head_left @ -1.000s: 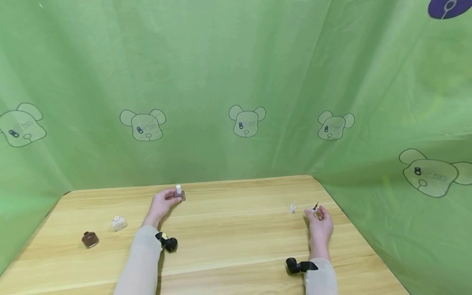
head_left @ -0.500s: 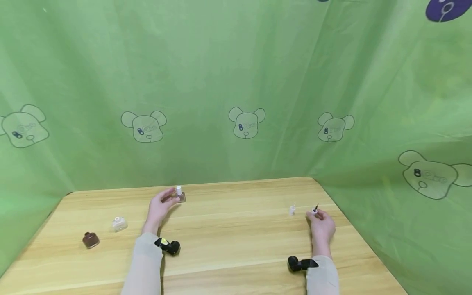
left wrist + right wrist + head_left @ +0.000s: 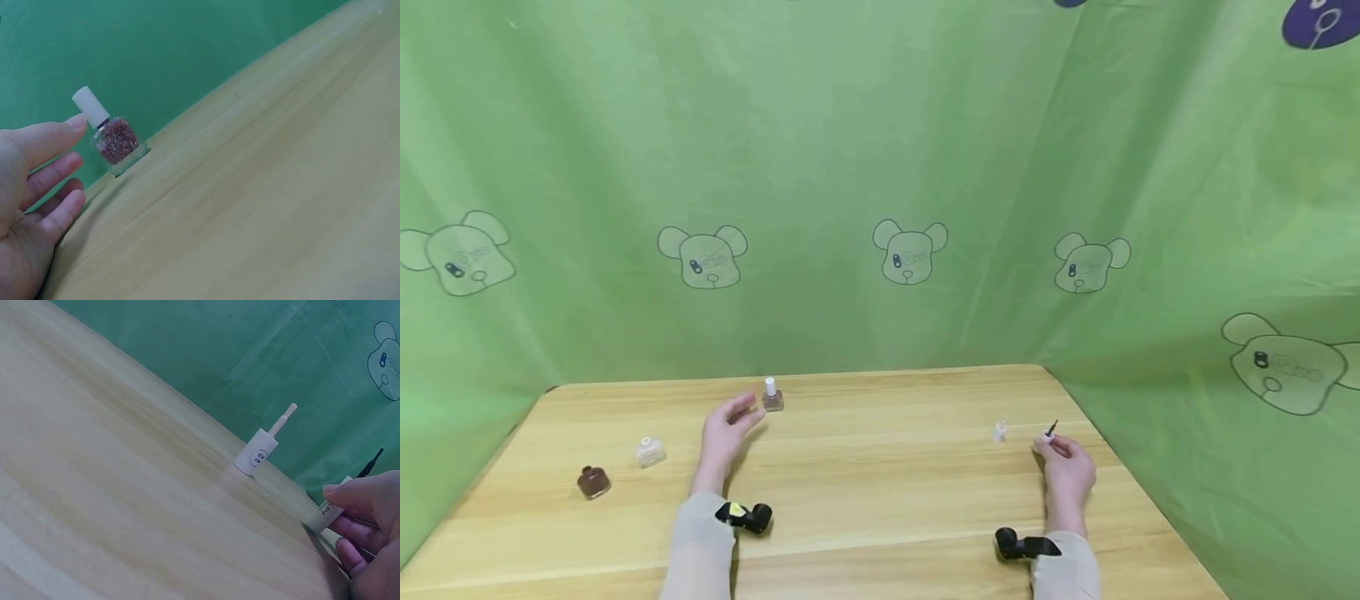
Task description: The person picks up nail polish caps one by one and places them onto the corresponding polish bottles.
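A nail polish bottle [image 3: 119, 141] with reddish glitter and a white cap stands upright near the table's back edge. Beside it my left hand [image 3: 724, 433] has its fingers spread apart, thumb close to the cap in the left wrist view. At the right side my right hand [image 3: 1067, 471] pinches a white nail polish cap [image 3: 326, 511] between thumb and fingers, its dark brush pointing up. A second white brush cap [image 3: 255, 452], with a pale brush upward, stands on the table to the left of that hand.
Two uncapped polish bottles stand at the left of the wooden table [image 3: 880, 500]: a dark brown bottle [image 3: 593, 482] and a clear bottle [image 3: 651, 452]. A green curtain [image 3: 820, 167] with bear drawings hangs behind the table and along its right side.
My left hand has let go of the glitter polish bottle and drawn back slightly to the left. The right hand still pinches its brush cap, a little nearer to me.
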Demonstrator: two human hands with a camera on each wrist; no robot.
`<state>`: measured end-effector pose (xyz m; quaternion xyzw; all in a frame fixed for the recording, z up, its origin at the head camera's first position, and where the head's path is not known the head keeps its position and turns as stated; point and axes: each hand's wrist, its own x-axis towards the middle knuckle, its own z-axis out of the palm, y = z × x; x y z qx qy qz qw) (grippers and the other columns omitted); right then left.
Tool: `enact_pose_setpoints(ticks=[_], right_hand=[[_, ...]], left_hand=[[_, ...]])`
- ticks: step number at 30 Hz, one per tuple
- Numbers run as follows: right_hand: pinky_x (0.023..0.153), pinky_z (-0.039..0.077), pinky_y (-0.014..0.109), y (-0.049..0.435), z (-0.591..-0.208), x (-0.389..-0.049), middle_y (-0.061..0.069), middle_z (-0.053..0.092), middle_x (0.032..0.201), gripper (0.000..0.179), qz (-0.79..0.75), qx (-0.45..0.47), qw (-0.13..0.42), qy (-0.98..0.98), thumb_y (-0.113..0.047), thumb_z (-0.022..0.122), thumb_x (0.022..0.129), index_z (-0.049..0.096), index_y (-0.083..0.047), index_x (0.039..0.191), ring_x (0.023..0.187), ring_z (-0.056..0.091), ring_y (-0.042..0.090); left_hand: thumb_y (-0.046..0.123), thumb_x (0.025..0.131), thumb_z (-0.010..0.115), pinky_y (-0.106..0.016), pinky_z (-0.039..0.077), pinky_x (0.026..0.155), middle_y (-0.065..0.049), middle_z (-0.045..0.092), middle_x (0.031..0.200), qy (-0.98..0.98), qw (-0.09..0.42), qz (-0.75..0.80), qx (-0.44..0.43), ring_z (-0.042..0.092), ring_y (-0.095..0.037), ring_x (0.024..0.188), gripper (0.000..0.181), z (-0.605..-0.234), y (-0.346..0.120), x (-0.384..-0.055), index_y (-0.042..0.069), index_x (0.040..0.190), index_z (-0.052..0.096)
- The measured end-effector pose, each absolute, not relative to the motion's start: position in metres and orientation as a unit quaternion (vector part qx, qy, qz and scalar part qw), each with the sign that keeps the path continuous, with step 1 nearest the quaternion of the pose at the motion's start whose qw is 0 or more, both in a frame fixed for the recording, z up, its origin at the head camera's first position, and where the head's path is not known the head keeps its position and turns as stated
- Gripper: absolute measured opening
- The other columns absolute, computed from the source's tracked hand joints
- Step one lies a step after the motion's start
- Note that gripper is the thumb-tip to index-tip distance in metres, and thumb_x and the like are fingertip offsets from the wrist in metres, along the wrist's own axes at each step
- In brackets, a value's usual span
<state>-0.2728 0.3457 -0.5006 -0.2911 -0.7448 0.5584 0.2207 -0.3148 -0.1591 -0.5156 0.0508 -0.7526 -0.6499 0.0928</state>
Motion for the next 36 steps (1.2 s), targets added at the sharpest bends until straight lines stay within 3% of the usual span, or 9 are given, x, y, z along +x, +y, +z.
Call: enact_pose_setpoints(ticks=[3, 8, 11, 19, 28, 36], right_hand=[[0.063, 0.040, 0.006, 0.346, -0.500, -0.271, -0.032, 0.050, 0.061, 0.035, 0.571, -0.290, 0.226, -0.734, -0.014, 0.072, 0.085, 0.062, 0.002, 0.114, 0.061, 0.048, -0.012], [0.062, 0.042, 0.004, 0.346, -0.498, -0.270, -0.031, 0.051, 0.061, 0.034, 0.594, -0.289, 0.221, -0.718, -0.011, 0.072, 0.085, 0.060, 0.002, 0.114, 0.062, 0.050, -0.012], [0.063, 0.043, 0.004, 0.346, -0.497, -0.270, -0.031, 0.052, 0.061, 0.035, 0.605, -0.287, 0.219, -0.709, -0.010, 0.072, 0.085, 0.060, 0.002, 0.115, 0.062, 0.052, -0.012], [0.064, 0.045, 0.005, 0.344, -0.497, -0.272, -0.028, 0.054, 0.065, 0.033, 0.613, -0.292, 0.221, -0.700, -0.009, 0.071, 0.085, 0.060, 0.001, 0.115, 0.065, 0.053, -0.010], [0.066, 0.047, 0.006, 0.345, -0.495, -0.274, -0.028, 0.056, 0.065, 0.029, 0.627, -0.289, 0.222, -0.688, -0.009, 0.071, 0.084, 0.061, -0.002, 0.111, 0.066, 0.054, -0.009], [0.069, 0.049, 0.006, 0.348, -0.499, -0.273, -0.026, 0.057, 0.069, 0.023, 0.650, -0.283, 0.227, -0.668, -0.010, 0.072, 0.085, 0.061, -0.006, 0.104, 0.069, 0.055, -0.008]], left_hand=[[0.014, 0.088, 0.070, -0.039, 0.042, 0.111, -0.018, 0.056, 0.139, -0.757, 0.093, -0.644, 0.059, 0.052, -0.031, 0.129, 0.050, -0.516, -0.157, -0.309, 0.002, 0.134, 0.054], [0.017, 0.089, 0.070, -0.012, 0.045, 0.095, -0.018, 0.058, 0.136, -0.761, 0.095, -0.638, 0.067, 0.055, -0.029, 0.125, 0.048, -0.516, -0.153, -0.298, 0.002, 0.132, 0.056], [0.019, 0.090, 0.069, -0.005, 0.042, 0.086, -0.018, 0.060, 0.134, -0.767, 0.097, -0.631, 0.069, 0.057, -0.028, 0.121, 0.046, -0.516, -0.153, -0.290, 0.003, 0.131, 0.057], [0.023, 0.092, 0.067, -0.010, 0.044, 0.089, -0.013, 0.063, 0.130, -0.777, 0.100, -0.616, 0.082, 0.060, -0.014, 0.111, 0.041, -0.513, -0.155, -0.271, 0.008, 0.129, 0.060], [0.028, 0.091, 0.069, -0.010, 0.046, 0.084, -0.012, 0.068, 0.122, -0.773, 0.128, -0.614, 0.093, 0.059, 0.005, 0.091, 0.039, -0.509, -0.156, -0.252, 0.008, 0.124, 0.064], [0.025, 0.091, 0.070, -0.011, 0.051, 0.070, 0.020, 0.068, 0.084, -0.744, 0.239, -0.612, 0.121, 0.062, 0.002, 0.075, 0.026, -0.506, -0.165, -0.231, 0.006, 0.107, 0.071]])
